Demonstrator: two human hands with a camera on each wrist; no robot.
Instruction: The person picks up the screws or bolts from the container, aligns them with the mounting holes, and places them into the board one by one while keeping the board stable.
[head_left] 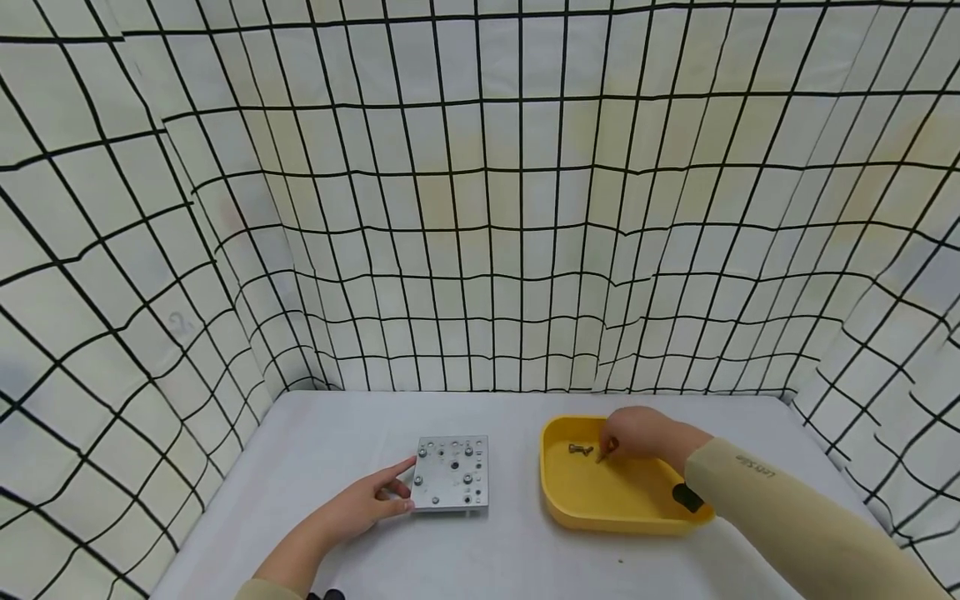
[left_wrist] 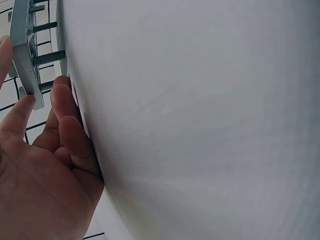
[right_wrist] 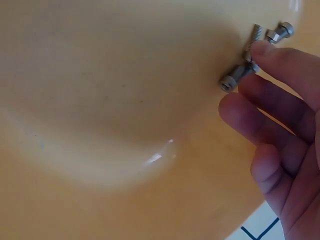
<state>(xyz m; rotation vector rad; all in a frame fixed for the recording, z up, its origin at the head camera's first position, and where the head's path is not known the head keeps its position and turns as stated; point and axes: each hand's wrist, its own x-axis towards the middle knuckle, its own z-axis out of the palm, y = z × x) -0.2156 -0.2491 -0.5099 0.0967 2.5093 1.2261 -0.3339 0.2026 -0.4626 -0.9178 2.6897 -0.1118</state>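
Note:
A square metal plate point(head_left: 450, 473), with several bolts set in its holes, stands on the white table. My left hand point(head_left: 367, 505) holds its left side, index finger along the upper part and thumb at the near corner. In the left wrist view, threaded bolts point(left_wrist: 49, 58) show beneath the plate, and the lower fingers are curled against the table. My right hand point(head_left: 637, 433) reaches into a yellow tray point(head_left: 555, 500) and pinches a small screw point(right_wrist: 254, 36) between thumb and finger. More silver screws point(head_left: 577, 449) lie close by on the tray floor.
White sheeting with a black grid point(head_left: 517, 250) rises behind the table point(head_left: 360, 425) and on both sides. A dark oval patch point(head_left: 686, 497) shows at the tray's right wall. A tiny dark speck point(head_left: 620, 561) lies on the table before the tray.

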